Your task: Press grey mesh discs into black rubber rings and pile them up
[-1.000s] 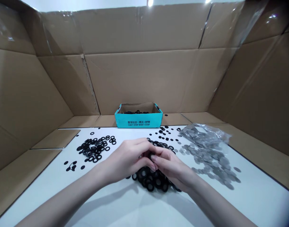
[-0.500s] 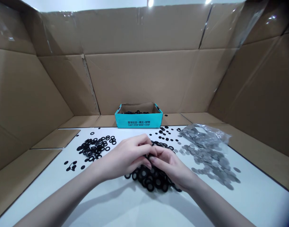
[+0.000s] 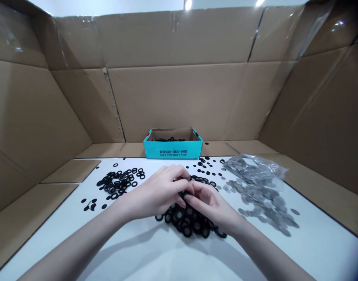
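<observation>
My left hand (image 3: 164, 190) and my right hand (image 3: 211, 201) meet fingertip to fingertip at the middle of the table. Between their pinched fingers sits a small black ring (image 3: 184, 194), mostly covered by the fingers. Directly below lies a heap of black rings (image 3: 187, 231), many with a grey disc filling the centre. To the left spreads a looser group of black rings (image 3: 134, 184), several with open centres. Thin grey discs (image 3: 262, 201) are scattered to the right of my right hand.
A turquoise box (image 3: 173, 150) with black pieces inside stands at the back. A clear plastic bag (image 3: 252, 168) of grey discs lies at the back right. Small black discs (image 3: 208, 173) dot the white table (image 3: 138, 249). Cardboard walls (image 3: 179, 101) enclose the sides and back.
Both hands stay together over the heap, with only slight shifts in the fingers. The whole view has shifted slightly.
</observation>
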Motion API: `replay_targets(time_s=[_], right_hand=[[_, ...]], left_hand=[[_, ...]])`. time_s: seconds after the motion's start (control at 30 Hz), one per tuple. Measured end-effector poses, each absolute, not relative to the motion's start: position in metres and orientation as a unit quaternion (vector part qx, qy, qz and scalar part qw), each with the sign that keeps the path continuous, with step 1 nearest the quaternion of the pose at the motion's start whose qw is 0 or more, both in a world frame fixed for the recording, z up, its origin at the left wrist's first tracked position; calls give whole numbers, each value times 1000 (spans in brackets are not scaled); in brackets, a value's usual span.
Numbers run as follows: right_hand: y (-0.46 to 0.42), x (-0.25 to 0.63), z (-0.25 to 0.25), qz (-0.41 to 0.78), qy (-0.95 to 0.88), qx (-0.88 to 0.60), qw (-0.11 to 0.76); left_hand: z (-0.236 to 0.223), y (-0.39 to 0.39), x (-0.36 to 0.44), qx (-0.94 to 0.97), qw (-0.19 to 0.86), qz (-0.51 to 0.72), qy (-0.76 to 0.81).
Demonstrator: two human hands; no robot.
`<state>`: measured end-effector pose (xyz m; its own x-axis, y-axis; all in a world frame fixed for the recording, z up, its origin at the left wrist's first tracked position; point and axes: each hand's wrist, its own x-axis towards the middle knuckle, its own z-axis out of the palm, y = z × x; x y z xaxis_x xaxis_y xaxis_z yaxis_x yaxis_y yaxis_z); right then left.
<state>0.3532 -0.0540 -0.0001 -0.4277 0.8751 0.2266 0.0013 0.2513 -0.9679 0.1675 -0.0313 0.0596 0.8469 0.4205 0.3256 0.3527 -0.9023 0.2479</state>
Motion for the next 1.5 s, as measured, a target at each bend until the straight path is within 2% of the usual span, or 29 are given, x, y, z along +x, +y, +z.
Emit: replay_targets(time_s=[0.13, 0.23, 0.3, 0.37, 0.43, 0.5, 0.6, 0.77, 0.9, 1.0, 1.2, 1.5], right_hand=[[-54, 353, -1, 478, -702, -337, 407], [-49, 360, 0, 390, -734, -380, 406], [-44, 369, 1, 307, -753, -425, 398], [-39, 379, 2, 258, -764, -457, 375], [-34, 387, 1, 244, -770, -479, 344], [-30, 391, -3, 227, -775, -501, 310], [-25, 391, -8, 191, -780, -527, 278], [-26, 397, 0, 169, -783, -527, 284], [-32, 427, 5, 127, -763, -563, 291], [-37, 462, -5, 51, -733, -641, 223], [-50, 521, -48, -26, -676, -717, 171], [-59, 525, -74, -89, -654, -736, 152]], left_hand=[[62, -29, 163, 960, 140, 148, 191], [68, -16, 152, 952, 179, 150, 199], [72, 0, 136, 930, 184, 163, 273], [73, 21, 114, 901, 137, 154, 383], [70, 42, 89, 844, 82, 11, 530], [61, 60, 66, 800, 79, -66, 592], [42, 76, 45, 748, 93, -139, 642], [22, 82, 39, 715, 135, -209, 654], [20, 84, 37, 710, 158, -230, 647], [22, 85, 34, 710, 170, -234, 642], [19, 87, 34, 702, 163, -224, 656], [15, 91, 26, 716, 177, -181, 650]])
